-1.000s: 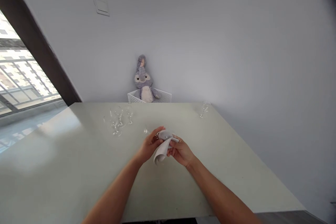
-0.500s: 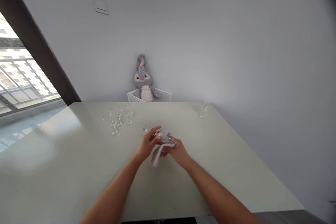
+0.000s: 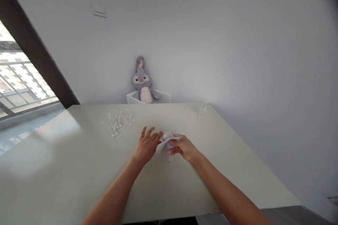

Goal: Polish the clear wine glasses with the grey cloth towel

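My right hand (image 3: 185, 148) grips a light grey cloth (image 3: 164, 148), pinched between thumb and fingers, with its loose part hanging below. A clear rounded glass piece (image 3: 167, 135), partly hidden by the cloth, shows at the top of the fold; it looks like the bowl of a small glass. On the cloth's left side is my left hand (image 3: 148, 146), back upward and fingers spread. Its fingertips come up to the cloth and glass; whether they touch is unclear.
Several clear stemmed glasses (image 3: 114, 128) are grouped on the left of the pale table (image 3: 227, 168). Another glass (image 3: 201, 109) stands near the far right corner. Behind the far edge, a grey plush toy (image 3: 145, 95) sits in a white perforated basket (image 3: 164, 96) against the wall.
My left hand has loosened from its curled hold at the cloth and spread its fingers. The cloth has turned and opened out in my right hand. The view has shifted slightly.
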Demonstrator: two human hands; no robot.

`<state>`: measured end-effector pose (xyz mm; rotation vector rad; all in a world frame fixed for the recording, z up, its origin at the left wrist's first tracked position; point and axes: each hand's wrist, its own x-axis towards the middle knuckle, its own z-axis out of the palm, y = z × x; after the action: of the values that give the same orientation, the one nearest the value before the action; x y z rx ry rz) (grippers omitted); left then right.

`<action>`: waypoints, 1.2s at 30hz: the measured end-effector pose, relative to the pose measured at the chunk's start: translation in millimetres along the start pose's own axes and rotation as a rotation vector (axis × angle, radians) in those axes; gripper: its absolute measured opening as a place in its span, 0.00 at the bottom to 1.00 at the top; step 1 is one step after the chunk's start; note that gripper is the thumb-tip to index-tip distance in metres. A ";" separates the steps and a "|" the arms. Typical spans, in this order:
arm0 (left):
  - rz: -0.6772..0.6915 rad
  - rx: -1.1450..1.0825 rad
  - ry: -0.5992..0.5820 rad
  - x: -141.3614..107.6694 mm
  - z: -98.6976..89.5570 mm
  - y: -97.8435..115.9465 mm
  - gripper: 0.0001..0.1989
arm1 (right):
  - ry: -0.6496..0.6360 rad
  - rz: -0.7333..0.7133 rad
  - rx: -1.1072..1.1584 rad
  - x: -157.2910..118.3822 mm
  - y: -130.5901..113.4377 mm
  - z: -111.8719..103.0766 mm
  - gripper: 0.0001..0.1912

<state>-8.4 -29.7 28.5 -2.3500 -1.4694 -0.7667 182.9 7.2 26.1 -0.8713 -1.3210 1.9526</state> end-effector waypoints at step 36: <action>-0.601 -0.584 0.191 -4.7 35.2 32.6 0.22 | 0.268 -0.454 0.156 26.5 18.7 62.4 0.20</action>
<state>29.4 -31.0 -1.5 -2.0783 -2.1047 -1.7176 115.1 -11.1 21.4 -0.6599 -1.0800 1.5043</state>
